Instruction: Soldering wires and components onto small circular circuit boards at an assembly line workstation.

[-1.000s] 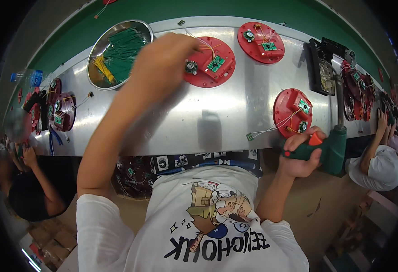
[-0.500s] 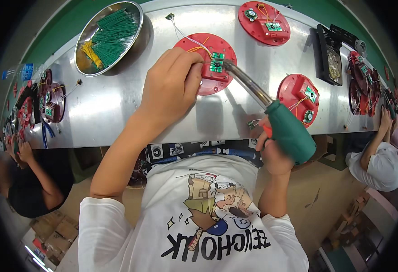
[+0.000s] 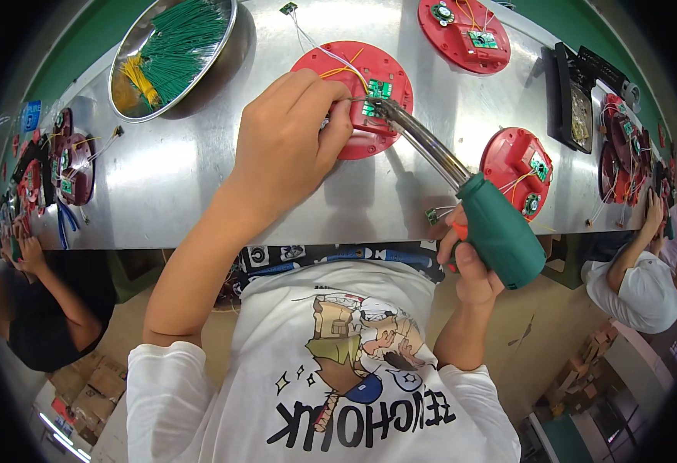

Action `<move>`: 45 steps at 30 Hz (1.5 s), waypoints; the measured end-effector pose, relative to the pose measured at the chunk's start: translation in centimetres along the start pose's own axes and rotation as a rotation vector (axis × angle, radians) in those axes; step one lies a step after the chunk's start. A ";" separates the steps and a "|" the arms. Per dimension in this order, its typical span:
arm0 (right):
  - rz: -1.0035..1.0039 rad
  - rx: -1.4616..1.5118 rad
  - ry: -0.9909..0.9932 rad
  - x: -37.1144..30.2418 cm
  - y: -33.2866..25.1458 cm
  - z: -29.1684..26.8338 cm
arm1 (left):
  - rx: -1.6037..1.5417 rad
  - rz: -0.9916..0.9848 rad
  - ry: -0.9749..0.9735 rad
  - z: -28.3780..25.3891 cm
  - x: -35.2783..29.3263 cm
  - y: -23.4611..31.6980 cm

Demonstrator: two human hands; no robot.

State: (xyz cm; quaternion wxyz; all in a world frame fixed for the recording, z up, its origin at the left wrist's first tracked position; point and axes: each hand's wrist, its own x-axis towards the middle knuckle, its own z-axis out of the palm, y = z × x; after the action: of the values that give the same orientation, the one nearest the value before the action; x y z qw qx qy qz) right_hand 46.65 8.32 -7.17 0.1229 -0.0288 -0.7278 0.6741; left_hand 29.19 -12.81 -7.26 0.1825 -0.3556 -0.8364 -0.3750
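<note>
My right hand is wrapped round the green handle of a soldering gun. Its metal tip reaches up and left onto a small green circuit board, which is fixed to a round red plastic housing. From the left, my left hand rests over the housing's edge, thumb and forefinger closed on a thin dark wire that points at the board. White and yellow wires run from the housing, the white ones ending at a tiny board on the metal table.
A steel bowl of green and yellow wires stands at far left. Two more red housings lie to the right and far right, near a black tray. Co-workers' arms and red parts are at both sides.
The view has shifted slightly, so the bowl sits further left and the right-hand housings further right. The gun's tip stays at the board; my right thumb now shows more plainly below the handle.
</note>
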 end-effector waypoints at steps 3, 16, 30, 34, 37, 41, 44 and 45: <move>0.040 0.016 0.011 -0.3 0.1 -0.1 | 0.000 0.002 0.006 0.0 0.0 -0.1; -0.044 0.079 0.054 0.0 0.8 -0.2 | 0.036 0.019 0.004 0.2 -0.2 -0.1; 0.019 0.016 0.051 -0.3 0.1 -0.2 | 0.053 0.055 0.032 0.0 -0.4 -0.1; 0.054 0.109 0.053 -0.4 0.5 -0.6 | 0.048 0.058 0.032 -0.1 -0.5 0.0; 0.000 0.153 0.062 -0.2 0.5 -0.9 | 0.052 0.065 0.041 0.0 -0.6 0.0; -0.125 0.146 0.117 0.0 0.3 -1.4 | 0.043 0.069 0.036 0.0 -0.4 -0.1; -0.201 0.137 0.149 0.6 0.4 -2.4 | 0.058 0.100 0.054 -0.2 -0.2 -0.3; -0.249 0.135 0.154 0.8 0.6 -2.8 | 0.071 0.058 0.020 -0.3 -0.4 -0.3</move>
State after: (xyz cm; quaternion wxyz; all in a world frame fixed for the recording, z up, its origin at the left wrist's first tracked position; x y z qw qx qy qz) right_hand 46.41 11.29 -7.44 0.2627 0.0182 -0.6671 0.6969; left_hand 29.25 -13.40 -7.44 0.2141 -0.3695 -0.8366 -0.3432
